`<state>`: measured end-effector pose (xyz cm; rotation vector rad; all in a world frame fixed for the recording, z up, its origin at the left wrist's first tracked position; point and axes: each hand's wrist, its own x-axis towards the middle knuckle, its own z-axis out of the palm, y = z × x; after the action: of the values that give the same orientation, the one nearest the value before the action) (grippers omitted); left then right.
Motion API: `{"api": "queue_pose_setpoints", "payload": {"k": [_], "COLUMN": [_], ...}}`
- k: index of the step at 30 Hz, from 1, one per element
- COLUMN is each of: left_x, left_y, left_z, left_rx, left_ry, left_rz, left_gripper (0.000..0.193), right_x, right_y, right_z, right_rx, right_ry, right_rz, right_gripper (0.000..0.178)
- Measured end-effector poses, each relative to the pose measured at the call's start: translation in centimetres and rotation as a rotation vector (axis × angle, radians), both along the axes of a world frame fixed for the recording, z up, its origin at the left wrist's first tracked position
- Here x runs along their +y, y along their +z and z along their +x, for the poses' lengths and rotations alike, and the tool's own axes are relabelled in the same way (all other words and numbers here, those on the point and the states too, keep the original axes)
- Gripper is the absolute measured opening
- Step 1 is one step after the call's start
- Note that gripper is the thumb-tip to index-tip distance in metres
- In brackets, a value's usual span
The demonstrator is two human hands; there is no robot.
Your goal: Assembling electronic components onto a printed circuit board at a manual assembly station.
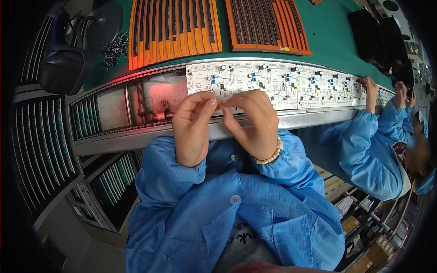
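My left hand point(193, 129) and my right hand point(256, 119) are raised in front of my chest, over the near rail of the conveyor point(291, 119). Their fingertips almost meet. On the left, thumb and forefinger are pinched together; the right fingers are curled in toward the same spot. Anything between the fingertips is too small to make out. Just behind them lies a row of white circuit boards point(274, 77) fitted with blue and dark components. The hands overlap the near part of the leftmost boards and hide it.
Two orange trays, a left one point(160, 47) and a right one point(260, 47), hold rows of small black parts on the green table point(327, 45). Loose metal pieces point(114, 49) lie beside a dark stand point(63, 68). Board racks point(43, 145) stand left. Co-workers' hands point(371, 93) work farther right.
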<state>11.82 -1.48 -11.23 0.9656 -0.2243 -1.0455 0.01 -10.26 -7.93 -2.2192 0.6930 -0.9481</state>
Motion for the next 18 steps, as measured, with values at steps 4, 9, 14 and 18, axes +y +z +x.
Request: {"api": "queue_pose_setpoints", "payload": {"k": [4,9,14,18], "left_x": [0.3,0.8,1.2,1.4], "left_y": [0.6,1.2,1.2,1.2], "left_z": [1.3,4.1,5.0,5.0], "left_rx": [-0.083,-0.214,-0.228,-0.219], "left_ry": [-0.012,-0.086,-0.112,-0.097], "left_rz": [0.032,0.075,0.074,0.093], "left_gripper": [0.016,0.017,0.018,0.018], "right_x": [-1.8,-5.3,-7.2,-8.5], "right_y": [0.6,0.8,-0.2,-1.5], "right_z": [-2.0,-4.3,-4.6,-4.2], "right_rx": [-0.034,0.143,0.271,0.323], "right_ry": [-0.042,-0.006,0.106,0.159], "right_rz": [0.277,0.208,0.168,0.035], "right_gripper": [0.016,0.016,0.018,0.016]}}
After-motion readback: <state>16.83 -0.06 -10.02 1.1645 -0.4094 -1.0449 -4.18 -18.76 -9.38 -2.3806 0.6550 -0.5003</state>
